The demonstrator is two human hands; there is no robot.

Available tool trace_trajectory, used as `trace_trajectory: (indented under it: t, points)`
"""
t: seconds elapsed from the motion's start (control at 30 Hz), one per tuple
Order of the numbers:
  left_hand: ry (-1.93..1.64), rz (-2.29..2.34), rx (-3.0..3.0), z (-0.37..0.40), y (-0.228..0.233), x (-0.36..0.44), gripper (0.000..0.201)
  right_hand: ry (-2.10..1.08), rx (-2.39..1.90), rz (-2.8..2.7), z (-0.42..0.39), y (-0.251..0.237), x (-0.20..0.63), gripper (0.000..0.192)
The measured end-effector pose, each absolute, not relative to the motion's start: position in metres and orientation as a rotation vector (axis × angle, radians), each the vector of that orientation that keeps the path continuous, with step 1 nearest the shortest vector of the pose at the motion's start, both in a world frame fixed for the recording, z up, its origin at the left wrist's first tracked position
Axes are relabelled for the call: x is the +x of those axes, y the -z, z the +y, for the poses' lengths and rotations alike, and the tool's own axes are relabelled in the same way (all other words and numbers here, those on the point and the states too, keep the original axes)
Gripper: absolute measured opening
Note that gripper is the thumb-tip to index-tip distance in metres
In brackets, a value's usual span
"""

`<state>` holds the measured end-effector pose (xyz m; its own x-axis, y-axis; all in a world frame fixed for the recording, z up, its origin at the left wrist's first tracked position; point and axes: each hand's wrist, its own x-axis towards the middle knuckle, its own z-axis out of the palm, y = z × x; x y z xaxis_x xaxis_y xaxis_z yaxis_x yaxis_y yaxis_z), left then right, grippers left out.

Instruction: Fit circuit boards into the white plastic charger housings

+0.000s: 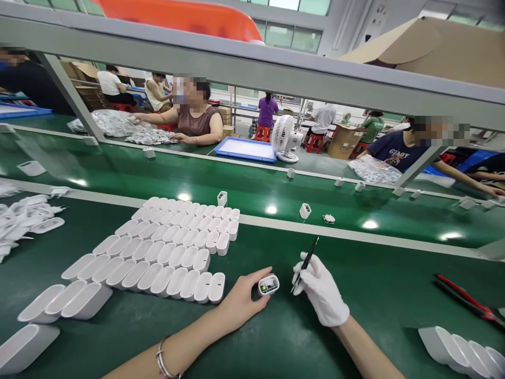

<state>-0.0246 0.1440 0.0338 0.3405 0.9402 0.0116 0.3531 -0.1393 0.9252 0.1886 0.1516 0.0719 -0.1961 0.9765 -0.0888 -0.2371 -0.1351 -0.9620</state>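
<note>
The left hand (240,302) grips a white casing (269,285) open-end up, the gloved right hand (321,295) pinches a black tool (305,261), seemingly poised to probe inside it.

Head view: worn on the person's head, close above the green desk (355,295).
Facing: forward and down, across the conveyor belt (244,184) toward seated workers.

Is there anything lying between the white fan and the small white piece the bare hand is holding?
Yes. In the head view, between the fan and the piece in the left hand runs the green belt, then bare table.
</note>
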Motion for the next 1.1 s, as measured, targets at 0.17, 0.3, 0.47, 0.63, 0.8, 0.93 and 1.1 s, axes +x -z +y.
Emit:
trace_trajectory:
  t: [0.17, 0.3, 0.47, 0.63, 0.8, 0.93, 1.1]
  points:
    - [-0.734, 1.134, 1.691, 0.142, -0.039, -0.025, 0.055, -1.47, -1.111, -0.738, 0.155, -0.053, 0.174, 0.047]
    - [-0.736, 1.137, 1.711, 0.142, -0.043, -0.024, 0.052, -1.156, -1.322, -1.115, 0.152, -0.047, 0.177, 0.038]
    - [-0.732, 1.128, 1.748, 0.142, -0.045, -0.025, 0.05, -0.238, -1.558, -2.048, 0.156, -0.058, 0.196, 0.016]
    - [-0.744, 1.146, 1.741, 0.141, -0.043, -0.024, 0.053, -0.094, -1.799, -2.341, 0.16, -0.065, 0.21, 0.025]
    - [-0.816, 0.98, 1.761, 0.141, -0.045, -0.022, 0.055, 0.047, -1.809, -2.098, 0.157, -0.067, 0.22, 0.036]
    - [-0.831, 0.911, 1.781, 0.142, -0.045, -0.022, 0.059, 0.141, -1.597, -1.608, 0.159, -0.068, 0.219, 0.024]
    - [-0.839, 0.875, 1.823, 0.142, -0.044, -0.022, 0.063, -0.234, -1.678, -2.161, 0.159, -0.069, 0.212, 0.019]
